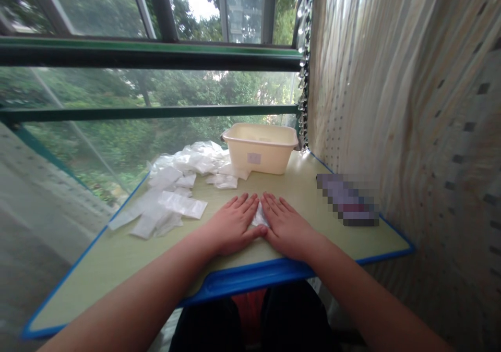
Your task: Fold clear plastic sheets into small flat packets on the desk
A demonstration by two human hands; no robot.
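Both palms lie flat near the front of the table (pixel 282 201), side by side with thumbs touching. Beneath my left hand (pixel 237 224) and my right hand (pixel 285 224) is a small clear plastic packet (pixel 259 215), mostly hidden; a sliver shows between the fingers. Fingers on each hand are stretched out. To the left of my hands lie flat translucent plastic bags (pixel 183 205), some overlapping. Behind them a heap of white-looking plastic packets (pixel 199 156) reaches toward a cream plastic tub (pixel 260 154), which has a small pale label on its front.
A blurred-out, pixelated object (pixel 348 201) lies at the table's right side. The table has a raised blue edge (pixel 258 279). Windows with green rails (pixel 156 113) stand behind, and a patterned curtain (pixel 376 91) hangs along the right with a beaded strand (pixel 303 70).
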